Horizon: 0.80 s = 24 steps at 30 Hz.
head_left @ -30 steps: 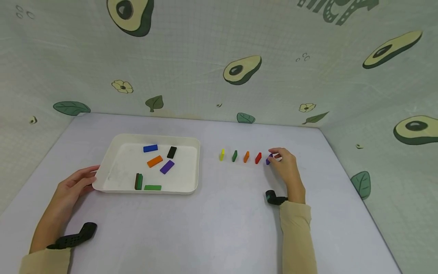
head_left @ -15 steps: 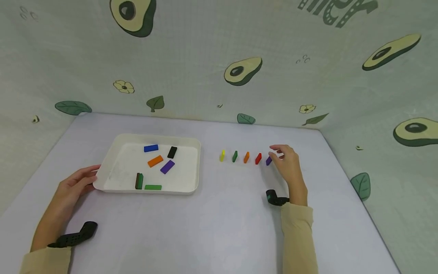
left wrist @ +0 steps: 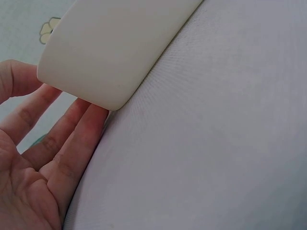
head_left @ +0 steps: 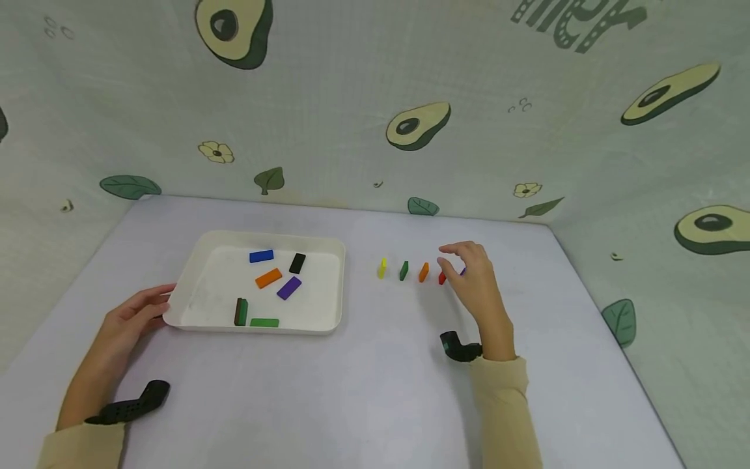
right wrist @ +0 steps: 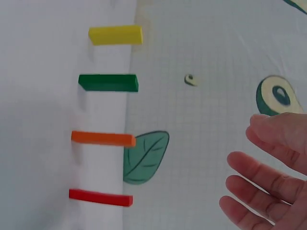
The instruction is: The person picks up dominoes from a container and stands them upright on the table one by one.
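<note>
My right hand [head_left: 473,280] is raised over the table at the right end of a row of upright domino blocks. Its thumb and fingers stand apart with nothing between them. In the row are a yellow domino [right wrist: 116,35], a green domino [right wrist: 109,82], an orange domino [right wrist: 103,138] and a red domino [right wrist: 100,197]. A purple domino [head_left: 463,271] is mostly hidden behind the right hand in the head view. My left hand [head_left: 127,324] touches the left end of a white tray [head_left: 252,329] with nearly straight fingers [left wrist: 86,129].
Inside the tray lie a blue domino [head_left: 261,256], a black domino [head_left: 297,263], an orange one [head_left: 268,278] and a purple one [head_left: 289,288]. Green and brown ones are near its front wall. A patterned cloth [head_left: 328,117] rises behind the table.
My right hand has let go of the purple domino, which stays standing at the row's end. The hand has risen and shifted left. My left hand keeps its place at the tray.
</note>
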Available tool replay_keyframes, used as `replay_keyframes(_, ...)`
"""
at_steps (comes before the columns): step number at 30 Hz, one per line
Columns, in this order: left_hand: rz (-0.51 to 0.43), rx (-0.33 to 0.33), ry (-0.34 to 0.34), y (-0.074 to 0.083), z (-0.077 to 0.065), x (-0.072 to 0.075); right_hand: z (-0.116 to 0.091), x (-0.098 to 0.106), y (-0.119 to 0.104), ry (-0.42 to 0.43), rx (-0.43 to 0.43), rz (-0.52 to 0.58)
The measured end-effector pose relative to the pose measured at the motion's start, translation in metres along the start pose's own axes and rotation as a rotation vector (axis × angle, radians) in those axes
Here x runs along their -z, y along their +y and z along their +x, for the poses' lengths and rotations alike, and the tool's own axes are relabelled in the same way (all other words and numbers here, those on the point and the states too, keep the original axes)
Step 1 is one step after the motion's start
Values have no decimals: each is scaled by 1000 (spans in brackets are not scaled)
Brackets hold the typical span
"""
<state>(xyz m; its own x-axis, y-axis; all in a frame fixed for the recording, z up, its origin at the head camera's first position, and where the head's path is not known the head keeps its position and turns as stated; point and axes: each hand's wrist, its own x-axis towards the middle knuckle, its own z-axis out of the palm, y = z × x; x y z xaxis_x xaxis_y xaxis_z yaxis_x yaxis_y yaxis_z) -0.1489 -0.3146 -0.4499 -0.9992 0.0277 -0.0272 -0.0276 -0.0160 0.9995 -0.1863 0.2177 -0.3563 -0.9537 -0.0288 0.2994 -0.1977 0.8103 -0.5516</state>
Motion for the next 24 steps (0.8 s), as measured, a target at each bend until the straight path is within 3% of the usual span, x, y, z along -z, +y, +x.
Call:
replay_keyframes(7, -8, -3, 6, 0, 1, 1, -5, -13, -27, -40, 101, 25)
replay_keyframes(16, 3, -13, -9, -1, -1, -2, -13, -42, -60, -182, 159, 80)
replay_keyframes(24, 82, 32, 40, 0, 1, -2, -14, -63, -94, -289, 218, 104)
